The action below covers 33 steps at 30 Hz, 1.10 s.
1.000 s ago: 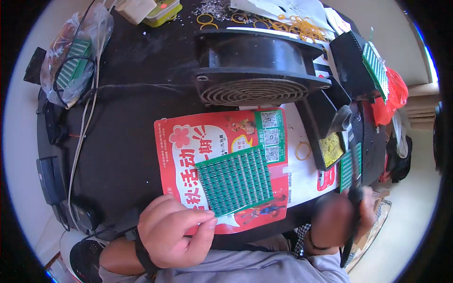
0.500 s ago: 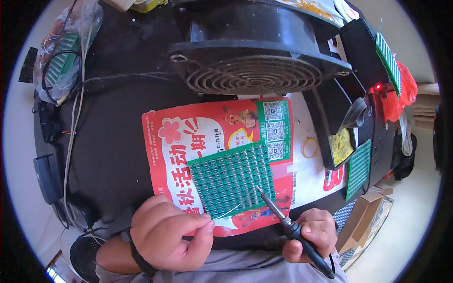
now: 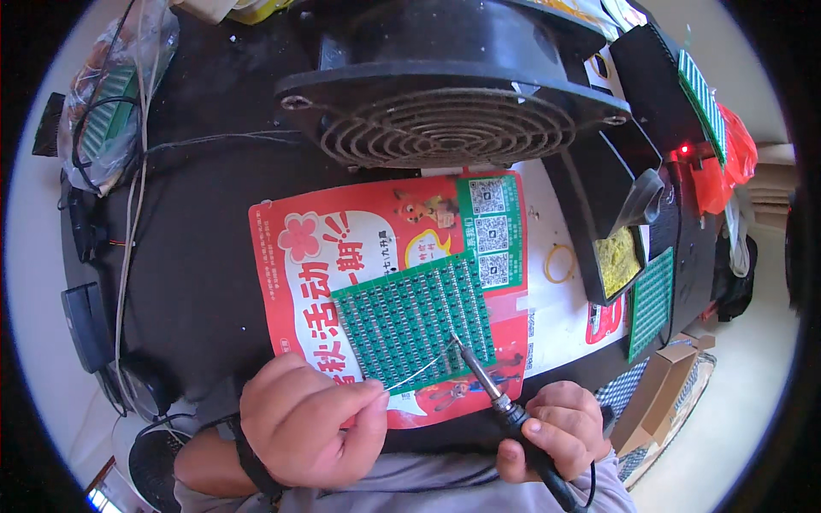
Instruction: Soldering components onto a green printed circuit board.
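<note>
- Head view: the left hand (image 3: 301, 421) pinches a thin solder wire (image 3: 421, 368) between thumb and fingertips, its free end reaching up and right onto the green circuit board (image 3: 415, 318).
- The right hand (image 3: 558, 429) is clenched round the dark handle of a soldering iron (image 3: 489, 386), whose metal tip meets the wire's end at the board's near right corner.
- Against half a second ago: the iron's tip sat lower and left over the board's near edge; now it touches at the corner, and the right hand has come nearer the board. A second ago that hand was far out at the right edge of the black table (image 3: 214, 256), away from the board.
- The left hand has kept its pinch and place through all three pictures.
- The board lies tilted on a red printed flyer (image 3: 299, 256), in the middle of the table's near half.
- Edges and room: the board's near edge lies just beyond both hands; the flyer's near edge runs under them, close to the table's near rim.
- Far of the flyer a large black round fan (image 3: 445, 111) crowds the board's far side.
- Right, a yellow rubber band (image 3: 560, 262), a black tray with yellow sponge (image 3: 617, 256) and a second green board (image 3: 652, 301) stand near.
- Left of the flyer is bare dark tabletop, with cables (image 3: 137, 197) at the far left edge.
</note>
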Each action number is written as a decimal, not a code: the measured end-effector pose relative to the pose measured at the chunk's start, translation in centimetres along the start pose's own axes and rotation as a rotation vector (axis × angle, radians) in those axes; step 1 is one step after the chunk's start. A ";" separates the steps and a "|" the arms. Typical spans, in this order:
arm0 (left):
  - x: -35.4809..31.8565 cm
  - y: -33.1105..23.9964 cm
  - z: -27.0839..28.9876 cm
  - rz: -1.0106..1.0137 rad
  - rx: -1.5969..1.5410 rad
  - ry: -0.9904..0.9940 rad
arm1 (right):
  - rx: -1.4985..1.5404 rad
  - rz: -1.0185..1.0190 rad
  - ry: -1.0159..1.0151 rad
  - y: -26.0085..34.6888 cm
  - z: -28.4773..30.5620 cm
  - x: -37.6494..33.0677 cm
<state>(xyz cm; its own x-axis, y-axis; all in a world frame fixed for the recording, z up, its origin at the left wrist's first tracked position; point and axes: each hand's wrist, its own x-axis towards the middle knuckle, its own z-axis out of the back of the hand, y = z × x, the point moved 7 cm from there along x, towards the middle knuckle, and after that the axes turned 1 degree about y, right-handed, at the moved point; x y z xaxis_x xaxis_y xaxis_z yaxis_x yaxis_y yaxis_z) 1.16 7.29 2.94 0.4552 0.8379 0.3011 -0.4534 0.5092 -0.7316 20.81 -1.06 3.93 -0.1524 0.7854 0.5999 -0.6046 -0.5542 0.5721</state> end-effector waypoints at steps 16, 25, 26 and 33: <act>-0.1 -0.5 -0.5 -0.081 0.046 0.082 | -0.024 0.053 -0.008 0.6 -0.2 0.0; -0.2 -0.9 -0.8 -0.123 0.075 0.093 | -0.045 0.051 0.017 0.8 0.0 -0.1; -0.1 -1.0 -0.9 -0.129 0.077 0.088 | -0.064 0.039 0.028 0.8 0.0 0.0; -0.6 -0.8 -0.9 -0.146 0.100 0.064 | 0.011 -0.007 0.119 0.4 -0.1 -0.7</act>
<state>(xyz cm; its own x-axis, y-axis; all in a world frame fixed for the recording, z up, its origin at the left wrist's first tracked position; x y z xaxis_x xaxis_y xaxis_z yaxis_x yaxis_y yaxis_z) 1.91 6.19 2.84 0.5679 0.7413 0.3576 -0.4518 0.6440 -0.6174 20.53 -1.80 3.70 -0.2404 0.8163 0.5253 -0.5979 -0.5508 0.5824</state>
